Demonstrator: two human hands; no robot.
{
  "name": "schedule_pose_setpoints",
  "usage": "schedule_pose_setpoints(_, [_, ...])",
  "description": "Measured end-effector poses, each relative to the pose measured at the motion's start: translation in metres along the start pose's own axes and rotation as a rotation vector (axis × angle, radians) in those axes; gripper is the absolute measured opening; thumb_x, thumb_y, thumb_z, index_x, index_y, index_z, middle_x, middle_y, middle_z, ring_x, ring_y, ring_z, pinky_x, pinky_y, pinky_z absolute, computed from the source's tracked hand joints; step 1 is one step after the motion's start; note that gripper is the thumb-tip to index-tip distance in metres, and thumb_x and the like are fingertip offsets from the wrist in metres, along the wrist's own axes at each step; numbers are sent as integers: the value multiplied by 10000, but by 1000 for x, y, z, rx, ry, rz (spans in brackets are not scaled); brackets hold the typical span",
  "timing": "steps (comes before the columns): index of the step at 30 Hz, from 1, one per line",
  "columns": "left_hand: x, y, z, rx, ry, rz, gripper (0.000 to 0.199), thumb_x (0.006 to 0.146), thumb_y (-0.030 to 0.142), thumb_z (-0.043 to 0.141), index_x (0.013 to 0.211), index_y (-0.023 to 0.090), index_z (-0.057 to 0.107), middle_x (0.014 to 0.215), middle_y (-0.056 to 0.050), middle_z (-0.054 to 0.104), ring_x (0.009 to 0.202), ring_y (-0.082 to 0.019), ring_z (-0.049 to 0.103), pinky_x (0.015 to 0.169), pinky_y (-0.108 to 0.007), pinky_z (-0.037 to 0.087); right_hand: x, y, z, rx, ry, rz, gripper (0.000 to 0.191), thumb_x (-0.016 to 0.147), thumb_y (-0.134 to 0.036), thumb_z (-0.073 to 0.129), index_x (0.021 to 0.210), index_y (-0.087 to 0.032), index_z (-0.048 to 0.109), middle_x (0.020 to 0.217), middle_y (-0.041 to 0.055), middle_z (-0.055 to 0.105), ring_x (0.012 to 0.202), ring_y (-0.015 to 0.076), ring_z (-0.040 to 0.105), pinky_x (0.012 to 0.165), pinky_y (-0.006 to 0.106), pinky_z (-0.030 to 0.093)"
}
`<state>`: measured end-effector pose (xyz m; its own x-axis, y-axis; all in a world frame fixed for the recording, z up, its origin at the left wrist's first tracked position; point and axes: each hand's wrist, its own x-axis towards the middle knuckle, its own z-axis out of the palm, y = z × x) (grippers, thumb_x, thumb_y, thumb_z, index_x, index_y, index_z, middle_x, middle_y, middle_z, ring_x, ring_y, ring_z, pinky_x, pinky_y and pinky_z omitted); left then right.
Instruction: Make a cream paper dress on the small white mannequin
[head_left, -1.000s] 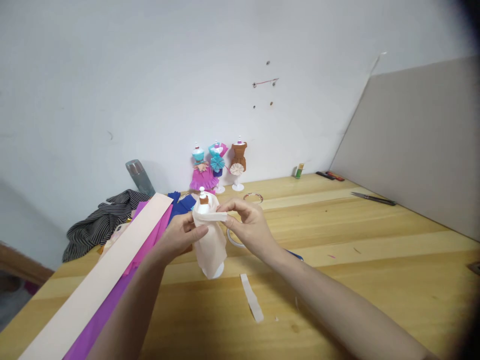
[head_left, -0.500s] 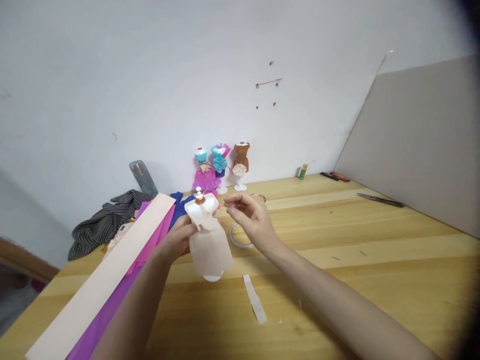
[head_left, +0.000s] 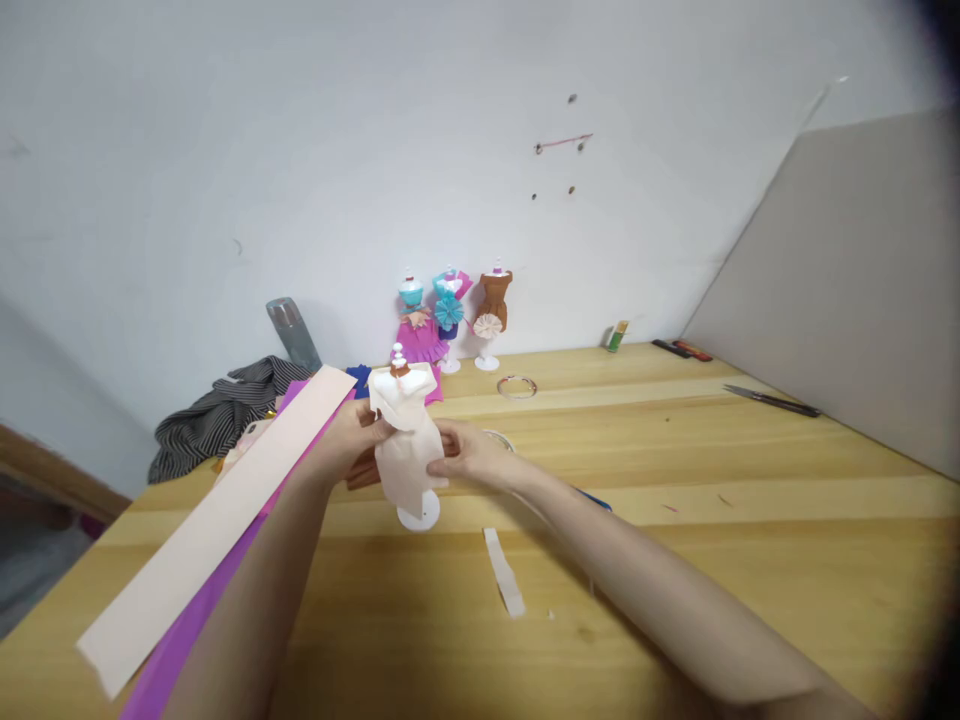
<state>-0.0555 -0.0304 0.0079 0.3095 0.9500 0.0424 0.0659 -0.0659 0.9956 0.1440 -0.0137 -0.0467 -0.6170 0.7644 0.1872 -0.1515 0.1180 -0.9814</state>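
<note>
A miniature dress form (head_left: 403, 384) with a white body, a brown neck and a knobbed top stands in front of me. Pale pink crepe paper (head_left: 409, 468) wraps it as a bodice and a skirt, and its round white base (head_left: 418, 512) shows below. My left hand (head_left: 346, 442) grips the form at the waist from the left, with some fingers hidden behind it. At the skirt's right edge, my right hand (head_left: 472, 456) pinches the paper between thumb and fingers. A long pale pink paper strip (head_left: 217, 525) lies beside my left forearm.
Several dressed miniature forms (head_left: 448, 310) stand by the wall. Left are a bottle (head_left: 294, 335), striped cloth (head_left: 225, 415) and purple paper (head_left: 191, 620). A small paper strip (head_left: 504, 572), a bracelet-like ring (head_left: 517, 387), scissors (head_left: 772, 400) and a green-labelled item (head_left: 617, 337) lie rightward.
My right hand has moved down and left from beside the form and taken the skirt's edge. The skirt is drawn in narrower, showing more of the base. The camera view has shifted slightly.
</note>
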Motion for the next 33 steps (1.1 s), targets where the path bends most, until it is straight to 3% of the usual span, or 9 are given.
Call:
schedule_pose_setpoints(4, [-6, 4, 6, 7, -8, -16, 344, 647, 424, 795, 745, 128, 651, 401, 37, 471, 420, -117, 463, 430, -239, 369, 0, 4, 3, -9, -25, 67, 146, 686, -271, 682, 777, -157, 669, 726, -21, 690, 681, 133, 627, 705, 275, 490])
schedule_pose_setpoints(10, [-11, 15, 20, -46, -141, 14, 400, 649, 448, 796, 549, 156, 541, 358, 62, 390, 366, -68, 381, 395, -211, 330, -5, 4, -6, -92, -198, 120, 323, 603, -199, 747, 922, -188, 693, 866, -3, 726, 794, 164, 655, 746, 291, 522])
schedule_pose_setpoints(13, [-10, 14, 17, -32, -130, 18, 395, 681, 444, 775, 562, 152, 538, 366, 59, 419, 335, -44, 338, 368, -194, 303, -7, 10, -2, -85, -253, 158, 405, 578, -213, 769, 975, -208, 693, 922, 7, 735, 863, 195, 666, 785, 325, 540])
schedule_pose_setpoints(18, [-8, 5, 3, 27, -46, 15, 391, 710, 418, 756, 554, 142, 528, 361, 51, 422, 343, -62, 386, 363, -187, 317, -4, 27, 28, -43, -127, 153, 587, 540, -198, 791, 1110, -168, 653, 1095, 72, 703, 1044, 245, 629, 874, 348, 517])
schedule_pose_setpoints(21, [-7, 2, -1, 8, -11, 18, 367, 720, 434, 739, 607, 129, 569, 383, 42, 453, 354, -69, 402, 373, -191, 329, 0, 39, 44, -83, 87, 161, 489, 517, -224, 790, 988, -147, 683, 1044, 77, 714, 997, 256, 631, 860, 361, 511])
schedule_pose_setpoints(24, [-6, 4, -1, -31, 2, 65, 343, 713, 438, 742, 719, 114, 629, 437, 26, 515, 413, -86, 465, 427, -198, 376, -2, 41, 45, -95, 165, 179, 356, 556, -317, 767, 845, -126, 685, 896, 70, 724, 866, 239, 649, 812, 366, 514])
schedule_pose_setpoints(29, [-21, 10, -6, 33, -115, -13, 406, 724, 469, 707, 881, 96, 687, 545, -9, 601, 487, -112, 531, 522, -242, 449, -31, 4, 16, -132, 58, 232, 306, 512, -351, 803, 661, -122, 666, 629, 6, 654, 603, 158, 597, 618, 281, 496])
schedule_pose_setpoints(31, [-37, 9, -11, 182, -125, -116, 389, 701, 439, 723, 928, 123, 703, 684, -37, 677, 615, -149, 609, 621, -275, 493, -50, -15, 0, -140, -123, 306, 288, 541, -342, 795, 670, -117, 670, 641, 7, 657, 606, 149, 601, 618, 264, 496])
schedule_pose_setpoints(33, [-59, 3, -16, 382, 9, -162, 344, 661, 406, 739, 889, 149, 718, 824, -59, 726, 773, -200, 657, 729, -311, 509, -68, -27, -16, -176, -310, 400, 299, 577, -357, 788, 705, -112, 674, 697, 10, 673, 642, 144, 611, 632, 250, 497])
